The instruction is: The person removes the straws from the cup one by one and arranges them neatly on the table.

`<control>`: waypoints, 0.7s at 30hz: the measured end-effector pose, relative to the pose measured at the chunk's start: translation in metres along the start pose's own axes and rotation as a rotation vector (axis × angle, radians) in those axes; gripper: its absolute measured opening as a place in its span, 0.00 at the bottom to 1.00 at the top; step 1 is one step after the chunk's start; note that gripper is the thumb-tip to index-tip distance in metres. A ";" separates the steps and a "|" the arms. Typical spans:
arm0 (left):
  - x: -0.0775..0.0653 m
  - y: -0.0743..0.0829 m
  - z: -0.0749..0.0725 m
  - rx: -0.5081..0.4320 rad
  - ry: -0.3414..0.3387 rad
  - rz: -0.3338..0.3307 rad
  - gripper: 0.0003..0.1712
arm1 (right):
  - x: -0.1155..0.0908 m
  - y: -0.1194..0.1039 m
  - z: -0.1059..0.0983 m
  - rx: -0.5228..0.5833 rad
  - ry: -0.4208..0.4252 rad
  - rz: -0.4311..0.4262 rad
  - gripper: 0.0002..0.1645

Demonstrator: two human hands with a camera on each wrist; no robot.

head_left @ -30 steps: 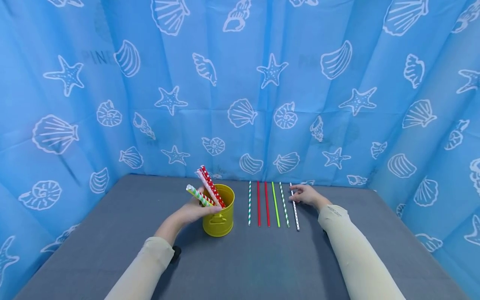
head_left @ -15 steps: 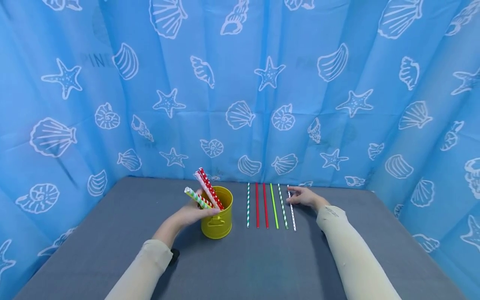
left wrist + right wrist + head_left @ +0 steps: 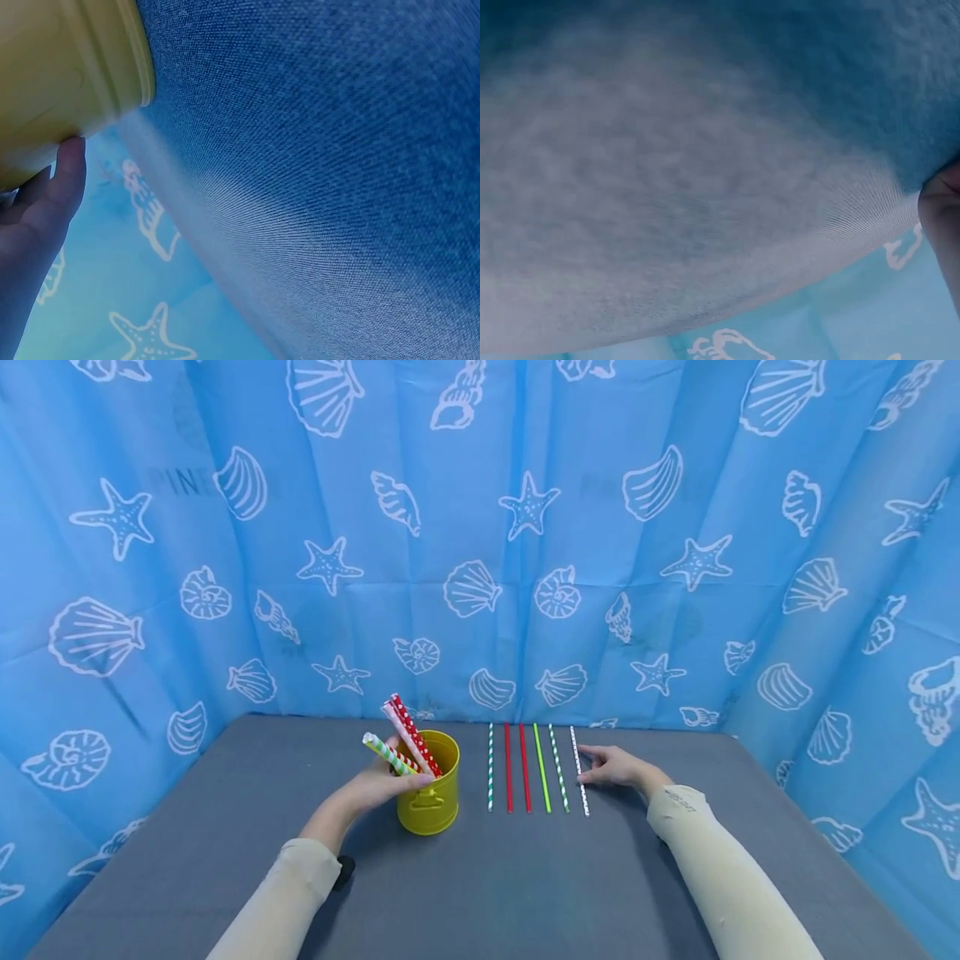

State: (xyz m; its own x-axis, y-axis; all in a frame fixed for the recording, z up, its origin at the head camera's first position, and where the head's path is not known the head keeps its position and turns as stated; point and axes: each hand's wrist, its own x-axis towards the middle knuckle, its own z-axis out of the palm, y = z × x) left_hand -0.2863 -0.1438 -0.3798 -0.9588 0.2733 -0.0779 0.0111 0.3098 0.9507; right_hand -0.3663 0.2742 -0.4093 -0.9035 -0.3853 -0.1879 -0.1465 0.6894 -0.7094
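Note:
A yellow bucket (image 3: 427, 806) stands left of centre on the table, holding several paper straws (image 3: 411, 735) with red, pink and green patterns. My left hand (image 3: 375, 785) grips the bucket at its left side, thumb over the rim beside the straws. In the left wrist view, fingers (image 3: 64, 180) press the bucket wall (image 3: 75, 75). To the right lies a row of loose straws. My right hand (image 3: 618, 768) touches the rightmost one, a white speckled straw (image 3: 582, 795), with index finger and thumb spread apart along it. The right wrist view shows only part of that hand (image 3: 945, 217).
Left of the speckled straw lie a green-striped straw (image 3: 558, 768), a lime straw (image 3: 542, 768), two red straws (image 3: 525, 768) and another green-striped straw (image 3: 491, 768), roughly parallel. A blue shell-print curtain (image 3: 480, 527) hangs behind the grey table (image 3: 480, 893).
My right hand has slid along the speckled straw toward me, its thumb spreading from the index finger. The straw's near end has shifted slightly away. The head view drifts a little; my left hand keeps its grip.

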 end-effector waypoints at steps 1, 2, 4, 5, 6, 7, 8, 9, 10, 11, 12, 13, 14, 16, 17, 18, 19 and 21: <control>0.000 0.000 0.000 -0.005 0.000 0.000 0.47 | 0.002 0.000 0.000 -0.014 0.002 0.006 0.44; 0.000 0.001 0.000 -0.002 0.000 -0.002 0.47 | 0.004 0.000 0.000 -0.026 0.006 0.021 0.45; 0.000 0.001 -0.001 -0.001 -0.005 -0.005 0.47 | 0.007 0.000 0.000 -0.042 0.011 0.052 0.45; 0.000 0.001 -0.001 -0.002 -0.004 -0.007 0.47 | 0.009 0.000 0.000 -0.054 0.013 0.066 0.45; 0.000 0.002 -0.001 -0.002 -0.003 -0.009 0.48 | 0.010 0.000 0.000 -0.061 0.015 0.078 0.45; 0.000 0.002 -0.001 -0.003 -0.002 -0.010 0.48 | 0.011 0.000 0.000 -0.073 0.013 0.078 0.45; -0.001 0.002 -0.001 -0.001 0.001 -0.012 0.48 | 0.012 0.000 -0.001 -0.079 0.013 0.078 0.45; -0.001 0.002 -0.002 -0.001 0.003 -0.011 0.48 | 0.013 -0.001 -0.001 -0.086 0.013 0.075 0.45; -0.001 0.001 -0.002 0.000 0.006 -0.011 0.48 | 0.014 -0.001 0.000 -0.094 0.013 0.072 0.45; -0.001 0.001 -0.002 0.001 0.006 -0.009 0.48 | 0.015 -0.001 0.000 -0.097 0.013 0.071 0.45; -0.001 0.001 -0.002 0.001 0.005 -0.007 0.48 | 0.015 -0.001 0.000 -0.100 0.011 0.067 0.45; -0.001 0.000 -0.002 0.000 0.005 -0.004 0.47 | 0.015 -0.001 0.001 -0.104 0.008 0.065 0.44; 0.000 0.000 -0.002 0.000 0.005 0.000 0.47 | 0.015 -0.001 0.001 -0.103 0.007 0.068 0.44; 0.000 0.000 -0.001 -0.007 0.004 0.003 0.46 | 0.014 -0.003 0.001 -0.112 -0.001 0.080 0.44; 0.000 0.000 -0.001 -0.010 0.002 0.002 0.46 | 0.013 -0.003 0.001 -0.118 -0.008 0.082 0.44; 0.000 0.000 -0.001 -0.012 0.002 0.002 0.45 | 0.013 -0.004 0.001 -0.122 -0.009 0.090 0.44; 0.000 0.000 -0.001 -0.012 0.002 -0.001 0.45 | 0.014 -0.005 0.001 -0.126 -0.012 0.097 0.44; 0.000 0.000 -0.001 -0.012 0.002 -0.007 0.46 | 0.014 -0.006 0.002 -0.127 -0.016 0.110 0.45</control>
State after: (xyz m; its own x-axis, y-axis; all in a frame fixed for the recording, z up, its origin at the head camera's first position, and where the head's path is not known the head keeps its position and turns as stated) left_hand -0.2864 -0.1449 -0.3794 -0.9594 0.2692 -0.0843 0.0006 0.3006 0.9537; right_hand -0.3777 0.2635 -0.4090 -0.9106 -0.3117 -0.2714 -0.0973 0.7998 -0.5923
